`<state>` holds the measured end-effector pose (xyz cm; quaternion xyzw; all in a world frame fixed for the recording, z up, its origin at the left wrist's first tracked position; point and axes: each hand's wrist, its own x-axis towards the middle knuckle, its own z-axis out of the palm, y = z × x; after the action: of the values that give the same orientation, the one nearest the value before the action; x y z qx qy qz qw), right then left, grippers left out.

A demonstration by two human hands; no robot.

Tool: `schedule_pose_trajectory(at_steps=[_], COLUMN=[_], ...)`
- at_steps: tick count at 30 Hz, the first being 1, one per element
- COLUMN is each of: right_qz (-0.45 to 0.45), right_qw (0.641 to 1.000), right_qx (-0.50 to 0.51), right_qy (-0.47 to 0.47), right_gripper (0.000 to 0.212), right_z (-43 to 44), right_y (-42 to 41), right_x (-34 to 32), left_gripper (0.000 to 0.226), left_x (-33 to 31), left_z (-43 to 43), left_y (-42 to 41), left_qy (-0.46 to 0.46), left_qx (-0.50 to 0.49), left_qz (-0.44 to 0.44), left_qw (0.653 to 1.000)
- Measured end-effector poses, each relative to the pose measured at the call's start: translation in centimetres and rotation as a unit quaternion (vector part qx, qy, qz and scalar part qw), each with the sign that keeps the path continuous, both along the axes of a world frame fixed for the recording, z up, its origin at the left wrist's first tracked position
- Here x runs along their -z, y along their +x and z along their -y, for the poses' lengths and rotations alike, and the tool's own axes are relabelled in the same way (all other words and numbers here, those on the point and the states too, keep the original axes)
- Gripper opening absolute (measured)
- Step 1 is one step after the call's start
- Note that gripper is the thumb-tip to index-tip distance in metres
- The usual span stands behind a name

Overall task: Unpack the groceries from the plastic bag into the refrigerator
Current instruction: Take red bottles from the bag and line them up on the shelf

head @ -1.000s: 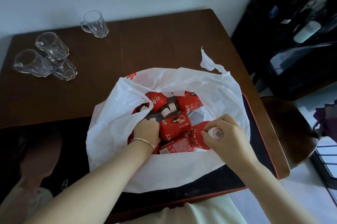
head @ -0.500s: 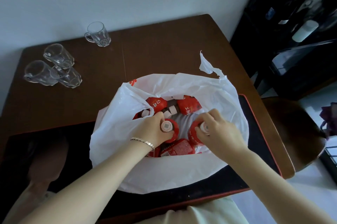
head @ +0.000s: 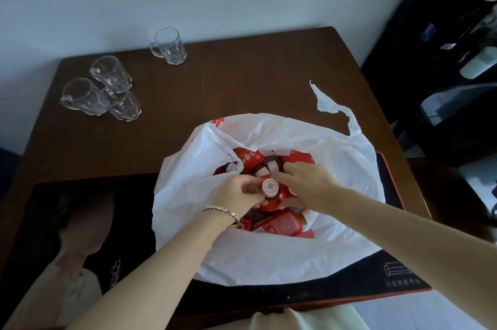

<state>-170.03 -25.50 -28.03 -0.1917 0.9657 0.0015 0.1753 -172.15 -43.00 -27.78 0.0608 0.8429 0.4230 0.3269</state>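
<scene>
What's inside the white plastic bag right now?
Several red bottles with pale caps; the left hand grips one, the right hand covers others. Anything beneath is hidden.

Four glass mugs (head: 168, 46), one plastic bag (head: 269, 257), one black mat (head: 376, 277)

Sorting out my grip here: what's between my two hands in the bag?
A red bottle with a pale cap, gripped by the left hand, right hand beside it, in the plastic bag. Head view.
</scene>
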Motion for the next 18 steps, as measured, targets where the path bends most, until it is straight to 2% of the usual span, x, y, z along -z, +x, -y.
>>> schedule_pose_trajectory(at_steps=[3,5,12,18], right_qz=[-0.167,-0.230,-0.198,-0.140], right_qw=[0.982,0.966,0.972,0.983], right_qx=[0.030,0.032,0.006,-0.024], right_qy=[-0.088,-0.111,-0.126,-0.113], right_gripper=[0.066,0.061,0.060,0.054], right_z=[0.7,1.3,1.6,1.4], right_y=[0.7,0.8,0.4,-0.8], right_x=[1.7,2.6,3.8,3.1], left_gripper=[0.030,0.039,0.058,0.065], left_x=[-0.1,0.1,0.4,0.5], left_z=[0.3,0.7,1.5,2.2], left_y=[0.2,0.2,-0.1,-0.7], left_qy=[-0.007,0.019,0.061,0.036], left_qx=[0.000,-0.012,-0.035,0.021], left_qz=[-0.002,0.041,0.109,0.087], left_qw=[1.000,0.999,0.992,0.995])
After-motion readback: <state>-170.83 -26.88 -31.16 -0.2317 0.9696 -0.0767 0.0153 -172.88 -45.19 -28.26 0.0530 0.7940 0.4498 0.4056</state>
